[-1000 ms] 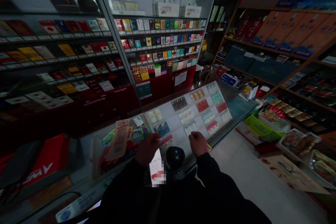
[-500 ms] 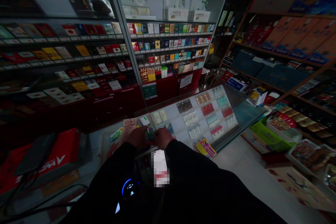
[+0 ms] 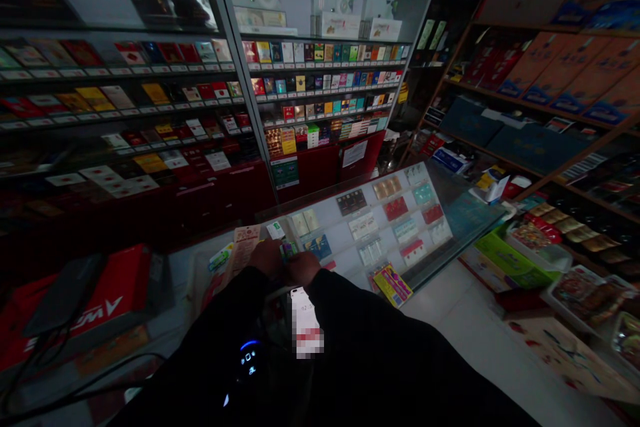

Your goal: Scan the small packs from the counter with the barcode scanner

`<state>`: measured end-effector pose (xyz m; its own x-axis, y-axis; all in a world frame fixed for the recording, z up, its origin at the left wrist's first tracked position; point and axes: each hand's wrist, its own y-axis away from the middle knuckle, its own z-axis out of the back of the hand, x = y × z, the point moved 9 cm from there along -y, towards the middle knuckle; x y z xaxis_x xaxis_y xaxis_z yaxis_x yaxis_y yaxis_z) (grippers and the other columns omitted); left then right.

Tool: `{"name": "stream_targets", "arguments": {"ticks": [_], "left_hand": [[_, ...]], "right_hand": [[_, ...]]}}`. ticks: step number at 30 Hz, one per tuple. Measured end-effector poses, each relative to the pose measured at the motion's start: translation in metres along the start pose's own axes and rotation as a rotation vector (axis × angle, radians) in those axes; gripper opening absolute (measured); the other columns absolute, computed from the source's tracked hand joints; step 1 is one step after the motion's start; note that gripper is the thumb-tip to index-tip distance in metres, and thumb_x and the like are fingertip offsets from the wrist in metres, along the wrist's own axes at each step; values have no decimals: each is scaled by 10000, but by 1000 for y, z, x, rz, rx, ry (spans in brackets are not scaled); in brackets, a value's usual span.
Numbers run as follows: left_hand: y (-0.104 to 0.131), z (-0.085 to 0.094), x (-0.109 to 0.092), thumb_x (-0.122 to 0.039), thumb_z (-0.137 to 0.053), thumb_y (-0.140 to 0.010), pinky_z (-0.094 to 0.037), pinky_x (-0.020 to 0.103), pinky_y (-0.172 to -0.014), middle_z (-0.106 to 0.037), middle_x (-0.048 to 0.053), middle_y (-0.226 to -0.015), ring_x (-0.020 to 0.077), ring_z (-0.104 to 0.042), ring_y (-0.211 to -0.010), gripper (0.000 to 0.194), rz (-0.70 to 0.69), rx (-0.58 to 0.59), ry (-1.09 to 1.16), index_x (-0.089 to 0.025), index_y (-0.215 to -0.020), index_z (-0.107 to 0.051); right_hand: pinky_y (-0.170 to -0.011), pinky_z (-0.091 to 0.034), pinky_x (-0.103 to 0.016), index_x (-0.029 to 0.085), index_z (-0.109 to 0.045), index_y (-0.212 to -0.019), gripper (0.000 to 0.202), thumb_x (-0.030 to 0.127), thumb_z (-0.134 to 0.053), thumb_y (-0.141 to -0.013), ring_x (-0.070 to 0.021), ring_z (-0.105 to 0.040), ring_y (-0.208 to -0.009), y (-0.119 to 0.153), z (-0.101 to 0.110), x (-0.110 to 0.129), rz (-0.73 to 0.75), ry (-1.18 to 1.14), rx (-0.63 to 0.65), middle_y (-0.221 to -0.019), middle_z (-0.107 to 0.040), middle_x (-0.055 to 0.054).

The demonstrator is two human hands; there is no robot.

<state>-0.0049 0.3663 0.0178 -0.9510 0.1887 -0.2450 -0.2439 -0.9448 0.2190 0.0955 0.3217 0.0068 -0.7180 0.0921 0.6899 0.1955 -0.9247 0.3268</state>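
Observation:
My left hand and my right hand meet over the glass counter, close in front of me. Between them shows a small green and purple packet, mostly covered by the fingers. Both hands are closed around it; its exact kind is too dark to make out. To the left of my left hand lies a pale pink printed sheet or pouch, beside a green and blue packet. Just beyond the hands is a white and green card. A lit phone rests below my right forearm.
The glass counter displays cigarette packs, with a yellow and purple packet on its near edge. A red box with a dark device sits left. Cigarette shelves stand behind; a green box is at right.
My right hand has shifted slightly left and down, closer to my left hand, covering more of the packet. More of the blue pack in the display shows.

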Motion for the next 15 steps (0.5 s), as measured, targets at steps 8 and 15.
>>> {"name": "stream_targets", "arguments": {"ticks": [8, 15], "left_hand": [[34, 43, 5, -248, -504, -862, -490, 289, -847, -759, 110, -1055, 222, -699, -966, 288, 80, -190, 279, -165, -1057, -700], [52, 71, -5, -400, -580, -825, -495, 273, -710, -767, 37, -832, 202, -690, -773, 244, 92, -344, 480, -206, -829, -729]], "right_hand": [[-821, -510, -336, 195, -773, -969, 201, 269, -683, -805, -237, -713, -823, 13, 5, 15, 136, 19, 19, -704, -742, -37], [-780, -496, -299, 188, -767, -877, 125, 250, -670, -828, -220, -707, -845, 28, 36, -7, 32, -24, -128, -820, -767, -59]]}}
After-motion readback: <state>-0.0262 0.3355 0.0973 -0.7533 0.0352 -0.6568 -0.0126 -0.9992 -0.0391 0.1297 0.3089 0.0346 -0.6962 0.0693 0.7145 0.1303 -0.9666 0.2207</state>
